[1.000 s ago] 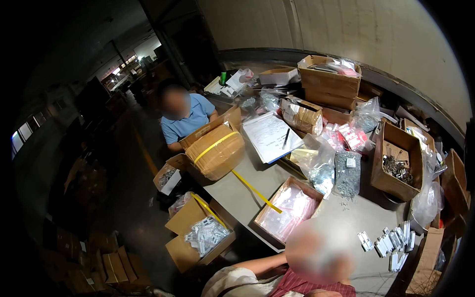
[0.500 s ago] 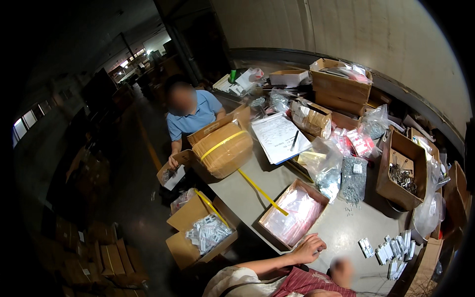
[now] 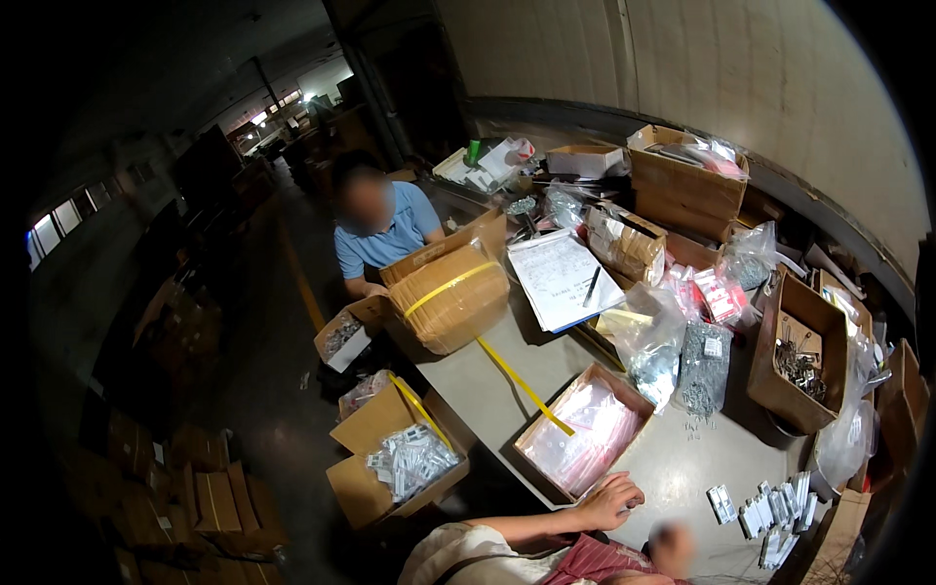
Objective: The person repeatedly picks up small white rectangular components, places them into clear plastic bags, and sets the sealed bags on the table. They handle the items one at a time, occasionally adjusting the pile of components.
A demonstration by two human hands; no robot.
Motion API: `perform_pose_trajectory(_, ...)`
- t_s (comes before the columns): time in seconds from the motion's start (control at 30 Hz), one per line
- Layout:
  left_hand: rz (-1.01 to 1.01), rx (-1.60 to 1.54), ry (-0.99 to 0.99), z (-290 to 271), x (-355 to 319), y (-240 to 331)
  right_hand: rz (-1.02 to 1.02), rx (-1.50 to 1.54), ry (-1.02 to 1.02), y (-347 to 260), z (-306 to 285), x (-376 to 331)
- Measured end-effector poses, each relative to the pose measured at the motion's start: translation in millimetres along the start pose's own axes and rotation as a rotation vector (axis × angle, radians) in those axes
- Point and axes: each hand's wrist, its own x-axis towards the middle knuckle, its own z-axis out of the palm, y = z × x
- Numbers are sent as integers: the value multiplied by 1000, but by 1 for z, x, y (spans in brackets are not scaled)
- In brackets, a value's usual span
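My left hand [image 3: 608,501] is over the near edge of the table, just beside the lower corner of a shallow cardboard box [image 3: 529,451]. Its fingers are curled together; what they hold, if anything, I cannot make out. Clear and pinkish flat plastic bags [image 3: 588,429] fill that box. Lower down, close to my body, is my right hand [image 3: 671,551]. It is blurred, so its fingers cannot be read. To its right, several silvery metal pieces [image 3: 775,512] lie in a loose group on the table, with one pair [image 3: 721,504] set a little apart.
A large taped carton [image 3: 450,297], a clipboard with papers [image 3: 558,278] and bags of small metal parts [image 3: 704,366] stand on the table [image 3: 468,390]. A deep box [image 3: 801,346] holds metal pieces. Across the corner sits a co-worker [image 3: 385,224]. An open carton [image 3: 414,463] stands below the table's left edge.
The co-worker's hand has drawn back from the small box towards the large carton. The whole view has shifted slightly. My left hand stays beside the bag box, almost unchanged.
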Motion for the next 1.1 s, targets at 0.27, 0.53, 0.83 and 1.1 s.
perform_pose_trajectory(0.27,26,-20,4,4,-3,-6,-106,65,-188,-17,-31,8)
perform_pose_trajectory(0.53,66,-25,-9,8,-1,-8,471,754,-408,-37,-38,22)
perform_pose_trajectory(0.83,-177,-214,-116,39,22,-2,-162,250,-210,-87,-38,76)
perform_pose_trajectory(1.1,-39,-136,-36,23,24,18,80,585,-260,-101,-61,57)
